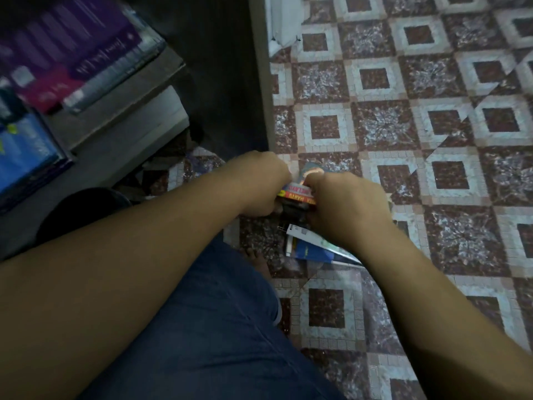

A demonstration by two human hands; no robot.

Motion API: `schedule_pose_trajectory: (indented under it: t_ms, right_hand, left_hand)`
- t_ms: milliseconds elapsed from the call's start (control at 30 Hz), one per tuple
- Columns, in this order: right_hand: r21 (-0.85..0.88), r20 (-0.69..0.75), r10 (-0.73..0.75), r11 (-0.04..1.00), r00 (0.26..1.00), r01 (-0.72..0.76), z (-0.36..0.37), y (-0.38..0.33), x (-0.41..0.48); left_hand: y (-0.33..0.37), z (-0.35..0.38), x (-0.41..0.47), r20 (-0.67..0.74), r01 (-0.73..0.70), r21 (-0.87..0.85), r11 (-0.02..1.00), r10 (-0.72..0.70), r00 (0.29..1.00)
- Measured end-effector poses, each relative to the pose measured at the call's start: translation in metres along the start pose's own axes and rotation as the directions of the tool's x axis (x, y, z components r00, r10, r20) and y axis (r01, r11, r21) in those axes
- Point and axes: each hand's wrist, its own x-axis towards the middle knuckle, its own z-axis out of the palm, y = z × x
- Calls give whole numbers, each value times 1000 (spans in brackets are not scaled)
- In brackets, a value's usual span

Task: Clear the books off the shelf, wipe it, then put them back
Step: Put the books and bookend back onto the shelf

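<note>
Low over the patterned floor, both my hands clasp a small stack of books with red and yellow spines. My left hand grips the stack's left end and my right hand grips its right end, fingers curled round it. Under my right wrist a blue and white book lies flat on the floor. At the upper left the dark shelf unit carries purple and pink books lying flat and a blue book lower down. Most of the held stack is hidden by my hands.
The shelf's dark side panel rises by the tiled floor. A white object stands at the top by the panel. My blue-clad leg and a bare foot fill the lower middle.
</note>
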Motion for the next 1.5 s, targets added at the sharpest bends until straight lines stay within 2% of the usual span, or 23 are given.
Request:
schedule_pose_trajectory:
  t_ms: [133,200,267,367,467,533,567,633,767,833,933,1033,1133,1233,1300,1333,1400,1433,1500]
  right_hand:
    - [8,-78,-129,991,988,130,-35,-37,8]
    - [-20,-105,-206,979,973,205,-57,-67,16]
    - [-75,-212,-301,954,930,291,-79,-100,27]
    - [-188,-442,-424,905,791,381,-111,-150,55]
    - [-167,-575,-459,876,677,453,-133,-193,97]
    - [-154,-624,-444,876,643,456,-135,-213,133]
    - [-160,-621,-445,878,646,451,-134,-221,152]
    - [-201,-564,-476,872,675,446,-125,-232,189]
    - [-224,-344,-486,873,803,433,-94,-234,245]
    - [-190,-231,-472,879,851,437,-87,-227,257]
    - [-148,-136,-516,855,846,498,-95,-220,259]
    - [-95,-32,-531,845,847,526,-105,-217,257]
    - [-123,-81,-528,847,845,518,-103,-218,260]
    - [-160,-187,-513,858,838,489,-92,-221,252]
    - [-115,-286,-476,878,831,464,-84,-215,233]
    - [-61,-340,-455,884,823,464,-78,-207,220]
    - [84,-406,-402,878,821,471,-64,-182,184]
    - [160,-398,-363,877,842,454,-54,-166,162]
    - [263,-278,-255,907,926,329,-23,-123,118]
  left_hand:
    - [-40,-17,-59,-123,120,-39,992,-124,985]
    - [-65,-25,-93,-185,230,-58,972,-236,954]
    - [-92,-35,-127,-277,336,-37,941,-333,901]
    - [-132,-50,-171,-474,504,9,864,-440,763]
    - [-172,-60,-194,-625,629,-69,774,-525,577]
    - [-201,-57,-193,-684,663,-113,740,-542,489]
    - [-217,-52,-188,-696,670,-121,732,-544,468]
    - [-245,-35,-175,-670,680,-121,723,-565,481]
    - [-277,11,-150,-488,648,-146,747,-624,610]
    - [-281,26,-146,-436,569,-283,772,-632,641]
    - [-281,36,-147,-424,480,-484,732,-676,603]
    - [-278,39,-143,-490,436,-549,713,-697,523]
    - [-273,34,-133,-491,485,-526,699,-715,498]
    - [-261,24,-120,-468,638,-414,650,-753,463]
    - [-243,12,-114,-455,719,-347,602,-779,432]
    - [-229,5,-112,-473,717,-339,609,-770,429]
    - [-192,-10,-106,-551,627,-324,708,-680,483]
    - [-172,-15,-103,-592,536,-307,787,-599,539]
    - [-130,-21,-95,-643,264,-228,937,-349,682]
